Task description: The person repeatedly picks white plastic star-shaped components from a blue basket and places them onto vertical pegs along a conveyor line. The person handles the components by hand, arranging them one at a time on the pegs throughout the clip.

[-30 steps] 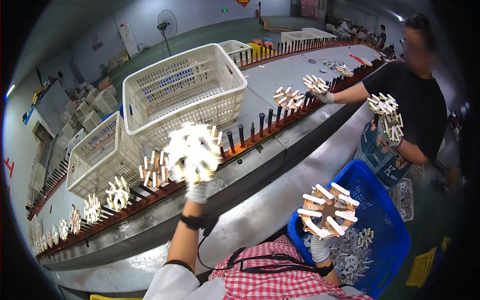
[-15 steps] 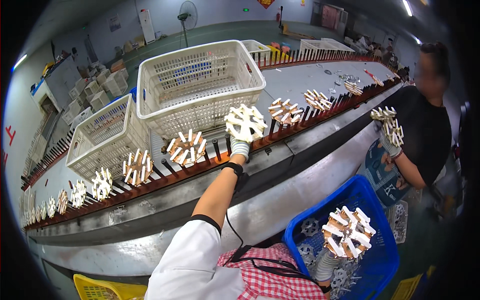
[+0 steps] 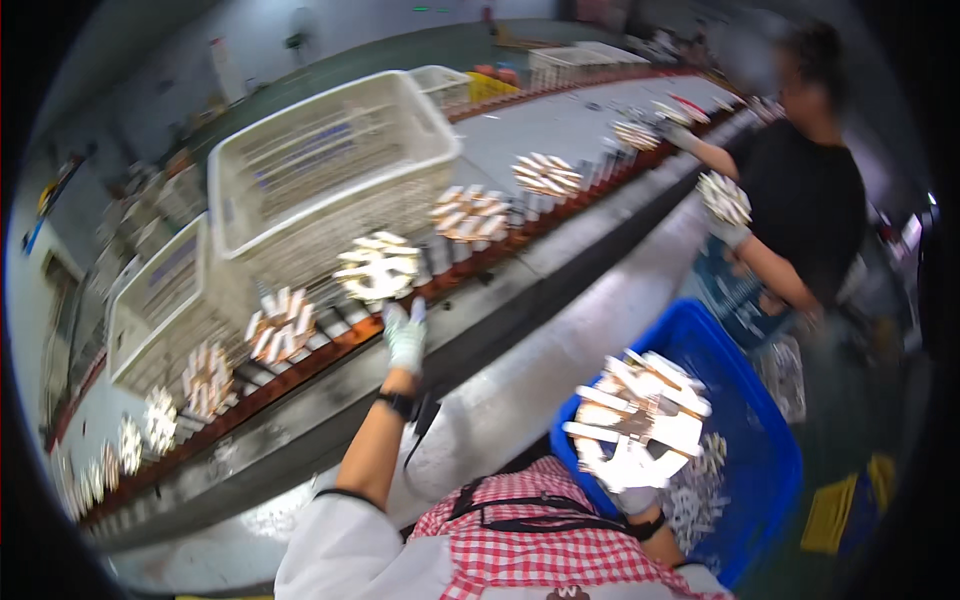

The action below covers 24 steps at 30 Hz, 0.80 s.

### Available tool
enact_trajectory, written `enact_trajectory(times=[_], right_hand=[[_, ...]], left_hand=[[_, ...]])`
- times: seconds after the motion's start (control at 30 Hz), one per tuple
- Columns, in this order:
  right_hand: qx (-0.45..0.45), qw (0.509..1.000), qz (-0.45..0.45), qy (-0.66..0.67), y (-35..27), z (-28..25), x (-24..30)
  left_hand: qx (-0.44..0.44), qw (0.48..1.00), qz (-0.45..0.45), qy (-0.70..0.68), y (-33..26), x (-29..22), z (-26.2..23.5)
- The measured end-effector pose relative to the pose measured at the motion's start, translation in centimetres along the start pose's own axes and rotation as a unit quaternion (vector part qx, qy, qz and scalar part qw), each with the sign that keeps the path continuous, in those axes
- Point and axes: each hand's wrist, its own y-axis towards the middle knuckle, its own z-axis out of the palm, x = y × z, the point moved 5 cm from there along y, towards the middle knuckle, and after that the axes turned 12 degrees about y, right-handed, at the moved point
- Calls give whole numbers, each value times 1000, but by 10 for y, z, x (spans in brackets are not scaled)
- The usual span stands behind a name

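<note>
My left hand [image 3: 405, 338], in a pale glove, has its fingers stretched up just below a white spoked disc [image 3: 378, 267]. That disc sits on the row of pegs along the conveyor's near edge; a light touch at its lower rim cannot be ruled out. Low on the right, my gloved right hand [image 3: 635, 498] grips a stack of spoked discs [image 3: 640, 420] from below, white bars sticking out around brown centres. The stack is held over a blue basket [image 3: 775, 450] with loose white and grey pieces inside. Glare and motion blur hide the right fingers.
More spoked discs [image 3: 470, 213] stand along the peg row [image 3: 530, 225] on both sides. Behind it are a large white crate [image 3: 235, 240] and a smaller white crate [image 3: 120, 340]. A co-worker [image 3: 800, 190] at the right holds discs and reaches to the line. Something yellow [image 3: 830, 512] lies lower right.
My left hand has drawn down from the white disc, its fingers now showing below it. The right-hand stack has come up and left. The co-worker's arm now reaches to the line; my view has shifted.
</note>
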Motion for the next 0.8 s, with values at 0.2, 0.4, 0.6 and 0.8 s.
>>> enact_trajectory(times=[0.2,0.4,0.6,0.8], right_hand=[[187,976,45,-104,30,42,24],[284,935,8,-214,43,25,42],[319,891,-71,-314,76,-22,47],[159,971,180,0,99,0,145]], left_hand=[[498,778,144,-354,-190,-165,-64],[559,701,241,-371,-215,-247,-60],[530,683,196,-462,-220,-275,-22],[277,865,368,-197,-197,-302,3]])
